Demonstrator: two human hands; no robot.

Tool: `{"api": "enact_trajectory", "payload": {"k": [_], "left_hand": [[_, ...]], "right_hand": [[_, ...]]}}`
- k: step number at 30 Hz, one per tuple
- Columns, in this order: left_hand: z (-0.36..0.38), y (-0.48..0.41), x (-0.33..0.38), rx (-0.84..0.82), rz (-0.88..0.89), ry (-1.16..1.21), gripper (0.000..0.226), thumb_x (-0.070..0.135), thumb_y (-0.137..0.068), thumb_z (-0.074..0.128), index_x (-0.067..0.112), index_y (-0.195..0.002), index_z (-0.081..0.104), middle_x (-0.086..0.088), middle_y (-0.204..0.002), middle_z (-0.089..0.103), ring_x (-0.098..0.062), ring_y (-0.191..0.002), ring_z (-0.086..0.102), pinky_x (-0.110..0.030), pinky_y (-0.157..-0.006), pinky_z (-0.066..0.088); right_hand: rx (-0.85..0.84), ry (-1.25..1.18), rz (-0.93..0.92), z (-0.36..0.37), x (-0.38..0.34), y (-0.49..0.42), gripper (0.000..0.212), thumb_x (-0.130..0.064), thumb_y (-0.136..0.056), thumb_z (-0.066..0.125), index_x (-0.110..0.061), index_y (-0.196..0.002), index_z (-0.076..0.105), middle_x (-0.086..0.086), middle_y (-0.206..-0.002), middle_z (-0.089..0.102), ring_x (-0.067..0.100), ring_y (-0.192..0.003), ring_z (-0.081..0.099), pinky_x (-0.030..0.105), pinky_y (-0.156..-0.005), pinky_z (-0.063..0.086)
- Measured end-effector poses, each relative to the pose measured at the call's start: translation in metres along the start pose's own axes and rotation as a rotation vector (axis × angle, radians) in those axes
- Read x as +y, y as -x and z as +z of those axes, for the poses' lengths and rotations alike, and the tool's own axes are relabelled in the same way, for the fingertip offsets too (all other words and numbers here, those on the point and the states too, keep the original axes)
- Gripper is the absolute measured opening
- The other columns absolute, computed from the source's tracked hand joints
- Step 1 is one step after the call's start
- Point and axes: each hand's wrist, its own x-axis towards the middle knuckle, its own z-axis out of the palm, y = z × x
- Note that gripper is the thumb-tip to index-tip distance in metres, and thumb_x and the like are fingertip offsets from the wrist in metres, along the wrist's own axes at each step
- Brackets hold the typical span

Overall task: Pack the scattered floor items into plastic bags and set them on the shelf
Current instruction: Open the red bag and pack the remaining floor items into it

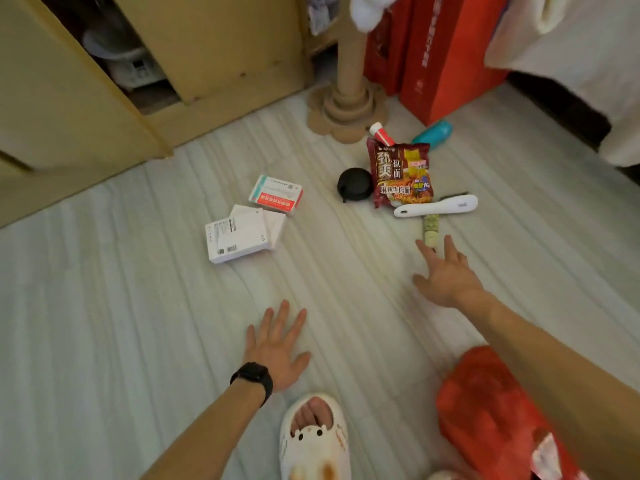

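Scattered on the pale floor lie a white box (240,235), a red-and-white medicine box (276,195), a black round pouch (355,185), a dark red noodle packet (401,174), a white-handled tool (437,206), a small green-patterned tube (431,230), a red-and-white bottle (381,133) and a teal bottle (433,133). My right hand (446,275) stretches out with fingers spread, its fingertips just at the tube. My left hand (277,344), with a black watch on the wrist, hovers flat and empty over the floor. A red plastic bag (485,410) lies under my right forearm.
A wooden cabinet (214,46) with its door ajar stands at the back left. A turned wooden post (346,91) rises behind the items, beside red cartons (443,64). A bed with a white cover (588,64) fills the right. My foot in a white slipper (315,441) is at the bottom.
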Motion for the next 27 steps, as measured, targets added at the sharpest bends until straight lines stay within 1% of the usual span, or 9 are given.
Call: {"api": "enact_trajectory", "payload": {"k": [4, 7, 10, 14, 16, 18, 22, 25, 27], "left_hand": [[-0.008, -0.008, -0.005, 0.105, 0.080, -0.002, 0.072, 0.061, -0.095, 0.034, 0.044, -0.153, -0.005, 0.000, -0.163, -0.011, -0.025, -0.150, -0.003, -0.045, -0.120, -0.004], [-0.047, -0.035, -0.028, 0.371, 0.153, -0.047, 0.076, 0.045, -0.090, 0.052, 0.040, -0.154, 0.011, -0.003, -0.164, 0.003, -0.027, -0.150, 0.007, -0.050, -0.119, 0.006], [-0.096, -0.075, -0.061, 0.538, 0.003, -0.105, 0.092, 0.040, -0.082, 0.062, 0.037, -0.156, 0.006, -0.006, -0.164, -0.005, -0.032, -0.150, 0.001, -0.054, -0.118, 0.006], [-0.140, -0.113, -0.097, 0.255, -0.260, -0.131, 0.091, 0.047, -0.087, 0.056, 0.046, -0.151, -0.009, -0.006, -0.163, -0.013, -0.034, -0.149, -0.009, -0.056, -0.119, 0.002], [-0.140, -0.115, -0.095, 0.175, -0.266, -0.117, 0.090, 0.051, -0.088, 0.056, 0.049, -0.150, -0.009, -0.011, -0.162, 0.003, -0.034, -0.148, 0.005, -0.054, -0.118, 0.010], [-0.128, -0.102, -0.075, 0.205, -0.194, -0.056, 0.092, 0.058, -0.084, 0.059, 0.049, -0.151, -0.004, -0.015, -0.151, 0.020, -0.037, -0.135, 0.029, -0.047, -0.114, 0.024], [-0.074, -0.048, -0.017, 0.242, -0.129, -0.016, 0.096, 0.065, -0.079, 0.057, 0.050, -0.150, -0.006, -0.014, -0.141, 0.026, -0.034, -0.118, 0.038, -0.040, -0.100, 0.036], [-0.028, -0.002, 0.015, 0.236, -0.138, -0.065, 0.093, 0.069, -0.079, 0.050, 0.050, -0.150, -0.007, -0.012, -0.140, 0.027, -0.031, -0.113, 0.037, -0.040, -0.096, 0.034], [-0.017, 0.015, 0.023, 0.208, -0.130, -0.098, 0.092, 0.068, -0.080, 0.048, 0.048, -0.150, -0.008, -0.012, -0.140, 0.027, -0.030, -0.111, 0.037, -0.039, -0.094, 0.034]], "right_hand": [[0.000, -0.035, 0.045, 0.004, 0.008, -0.039, 0.071, -0.045, -0.099, 0.037, -0.030, -0.156, -0.003, 0.003, -0.163, -0.019, 0.031, -0.149, 0.005, 0.055, -0.116, 0.022], [0.078, 0.034, 0.047, 0.035, -0.004, -0.031, 0.062, -0.034, -0.101, 0.029, -0.022, -0.155, 0.002, 0.003, -0.162, -0.022, 0.027, -0.150, 0.001, 0.061, -0.112, 0.025], [0.099, 0.061, -0.009, 0.072, -0.027, -0.001, 0.064, -0.028, -0.099, 0.029, -0.015, -0.156, 0.002, 0.011, -0.160, -0.024, 0.029, -0.150, 0.000, 0.058, -0.114, 0.022], [0.077, 0.088, -0.099, 0.112, -0.059, 0.045, 0.071, -0.018, -0.094, 0.036, -0.014, -0.156, 0.001, 0.016, -0.161, -0.019, 0.030, -0.151, -0.004, 0.059, -0.115, 0.015], [0.031, 0.047, -0.139, 0.126, -0.074, 0.065, 0.069, -0.013, -0.094, 0.036, -0.016, -0.155, 0.005, 0.015, -0.162, -0.014, 0.030, -0.150, -0.007, 0.055, -0.118, 0.010], [0.039, 0.006, -0.180, 0.134, -0.079, 0.078, 0.067, -0.010, -0.095, 0.041, -0.017, -0.155, 0.014, 0.013, -0.164, -0.007, 0.030, -0.150, -0.002, 0.047, -0.120, 0.013], [0.062, -0.018, -0.234, 0.137, -0.069, 0.075, 0.052, -0.001, -0.088, 0.051, -0.021, -0.136, 0.050, 0.005, -0.159, 0.023, 0.032, -0.130, 0.032, 0.038, -0.100, 0.046], [0.087, -0.110, -0.213, 0.126, -0.066, 0.082, 0.042, -0.002, -0.081, 0.050, -0.026, -0.110, 0.068, -0.005, -0.129, 0.055, 0.033, -0.109, 0.055, 0.030, -0.089, 0.044], [0.123, -0.287, -0.169, 0.114, -0.065, 0.099, 0.042, -0.004, -0.081, 0.050, -0.027, -0.106, 0.074, -0.008, -0.120, 0.066, 0.027, -0.107, 0.063, 0.025, -0.091, 0.041]]}}
